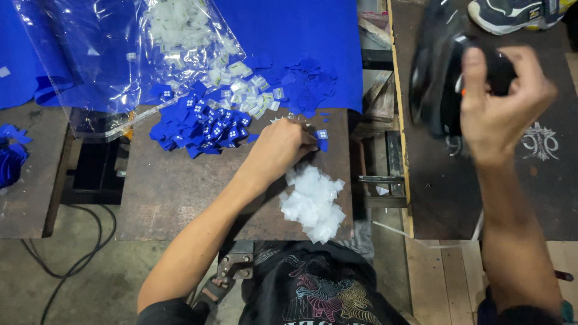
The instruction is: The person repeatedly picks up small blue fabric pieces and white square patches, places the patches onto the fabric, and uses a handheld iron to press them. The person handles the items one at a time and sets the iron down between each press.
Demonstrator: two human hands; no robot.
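So the left hand [280, 147] is down flat-ish on the small brown metal table [174, 192], fingers curled in and pinching a little blue fabric square [322, 137] with a white label on it, right at the far right part of the tabletop. Looks like it's pinning the piece so it stays put. Over on the right, the right hand [500, 99] is up in the air, closed tight around the handle of a black iron [442, 78], blurry, hanging over the dark padded board [542, 192]. Just near the left hand there's a loose heap of white paper squares [313, 204], handy to reach I guess. Left of the hand sits a pile of blue squares with white labels [201, 126], and further back a scatter of plain blue cut pieces [304, 84] on a big blue cloth [295, 30]. A clear plastic bag [114, 66] lies at the far left, mouth open toward the pile, with small whitish labels [180, 24] inside and spilling out. A sneaker [512, 15] pokes in at the far right corner, and a black cable [72, 265] loops on the floor near left.
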